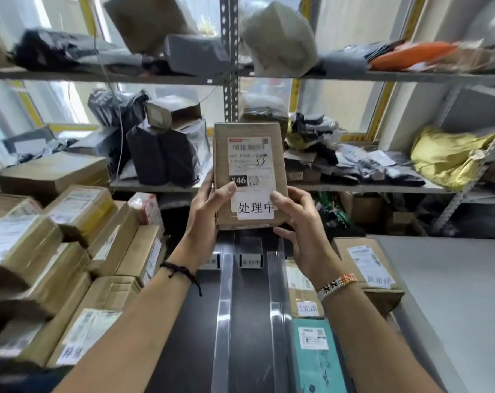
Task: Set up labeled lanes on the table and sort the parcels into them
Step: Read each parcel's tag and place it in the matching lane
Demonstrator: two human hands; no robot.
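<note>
**Box held up over the lanes, both hands on it**

The box (249, 177) is off the table (249, 321), held upright in front of the shelves (155, 75), right above the middle lane's card (251, 260). The left hand (209, 205) grips its lower left edge, thumb on the front and fingers curled behind. The right hand (300, 222) grips the lower right corner the same way, with the thumb on the white sticker (253, 207).

Lanes: two shiny clear strips (225, 307) run down the dark tabletop and split it up. The middle lane only has its card standing at the far end. The lane right of it holds a small brown carton (303, 287) and, nearer me, a flat teal parcel (317, 358). Further right, a bigger brown carton (368, 270) sits at the edge of a grey mat (453, 293).

The shelves are stuffed: black poly bags (164, 157), a crumpled yellow bag (450, 157), an orange mailer (410, 55) up top. On the left is a stack of cartons (70, 251).

Texture-wise, the held box is plain brown cardboard wrapped in glossy tape, rectangular, with a printed shipping label (250, 160) and the handwritten sticker below it.
</note>
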